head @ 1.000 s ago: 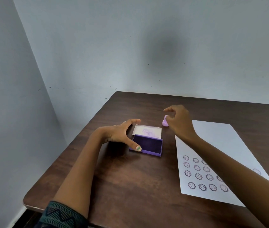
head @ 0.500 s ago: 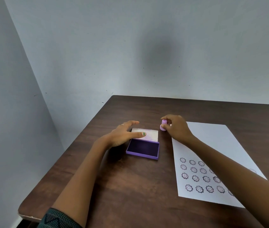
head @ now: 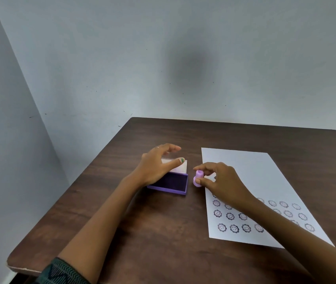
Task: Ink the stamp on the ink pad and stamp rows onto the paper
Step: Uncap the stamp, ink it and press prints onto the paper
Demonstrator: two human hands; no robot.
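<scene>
A purple ink pad (head: 173,183) lies open on the brown table (head: 142,232), its clear lid (head: 180,167) raised at the back. My left hand (head: 157,165) curls over the lid, thumb on its near face and fingers behind it. My right hand (head: 221,179) pinches a small lilac stamp (head: 198,179), which stands on the table between the pad and the white paper (head: 251,173). The near half of the paper carries rows of flower-face prints (head: 233,228), partly hidden by my right forearm.
The table stands in a corner, with grey walls at the left and behind. Its left edge (head: 70,197) runs diagonally, and its near-left corner (head: 14,265) is chipped. The paper's far half is blank.
My right hand has brought the stamp nearer and lower, to the table beside the pad's right end. My left hand has shifted from the pad's base onto the lid. The view has tilted.
</scene>
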